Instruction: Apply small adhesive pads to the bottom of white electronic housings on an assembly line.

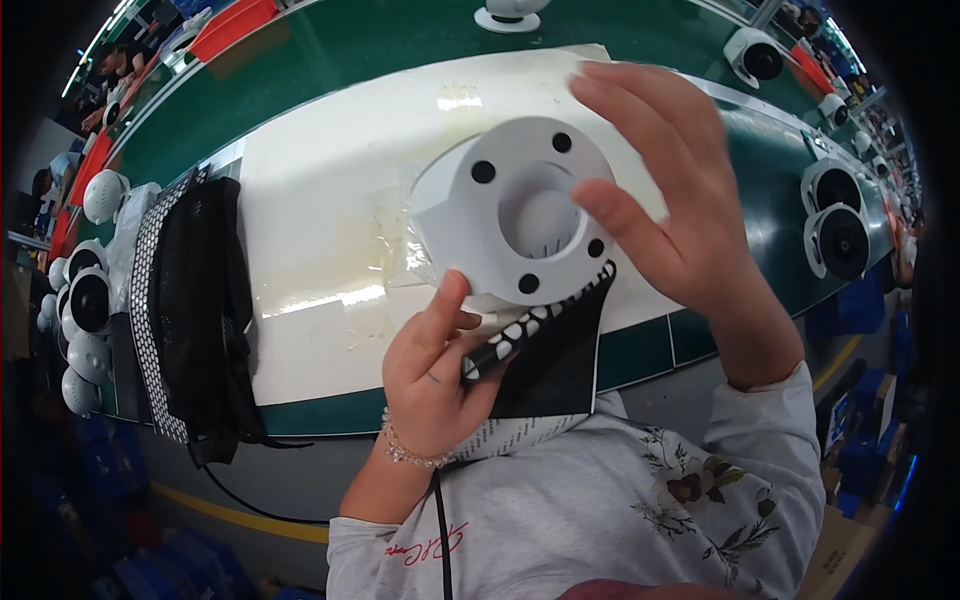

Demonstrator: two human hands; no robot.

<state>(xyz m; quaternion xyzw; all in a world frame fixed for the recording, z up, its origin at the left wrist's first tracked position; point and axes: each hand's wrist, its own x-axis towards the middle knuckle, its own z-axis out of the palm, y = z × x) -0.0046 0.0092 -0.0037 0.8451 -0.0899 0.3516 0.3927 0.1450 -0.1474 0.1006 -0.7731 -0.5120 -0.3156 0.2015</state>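
A white plastic housing (455,200) is tilted up above the table, its flat base ring turned toward me. Four-cornered around its round opening sit several black round pads (483,172). My left hand (430,360) grips the lower edge of the housing with the thumb on top. The same hand also has a curled black sheet with white round spots (515,330) in its fingers, hanging below the housing. My right hand (660,190) is raised at the housing's right side, fingers apart and slightly blurred. Its thumb overlaps the opening's edge; whether it touches cannot be told.
A white work sheet (310,210) covers part of the green table (380,40). Left lies a black fabric bag (205,300) beside a dotted sheet (150,310). White devices with black fronts stand left (88,290) and right (838,240); red trays (235,25) lie beyond.
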